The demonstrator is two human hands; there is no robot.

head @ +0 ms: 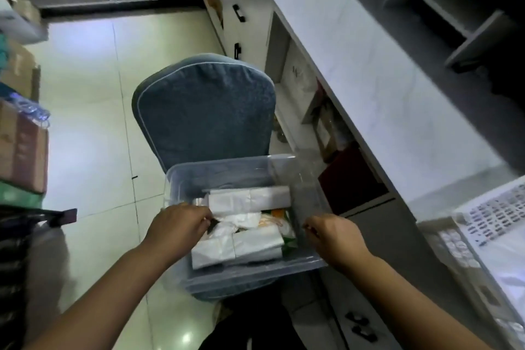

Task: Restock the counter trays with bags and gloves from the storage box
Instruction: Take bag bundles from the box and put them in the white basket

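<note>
- Setting: a pale tiled floor [85,122] beside a long white counter [355,65]; stacked cartons [22,150] stand at the left edge.
- Storage box [241,278]: clear plastic, lid off, resting on the seat of a blue upholstered chair [204,111] just beside the counter.
- Contents: folded white bags [250,199] lie flat at the far side, with more of the same at the near side. An orange item [277,212] shows between them, too blurred to identify. No gloves can be made out.
- Left hand [176,224]: lies over the box's left rim, fingers curled inward towards a small dark object. Whether they grip the rim or that object cannot be told.
- Right hand [332,239]: fingers curl over the right rim and appear to hold it.
- Counter tray [497,216]: a white perforated tray at the near right of the counter, well apart from the box.
- Step in hand, as judged: steadying the box and choosing stock. The right hand should brace the rim while the left lifts one folded stack whole, gripped across its fold so that it does not fan open on the way to the tray.
- Risk, as judged: the box overhangs the soft seat and may tip under an uneven pull.
</note>
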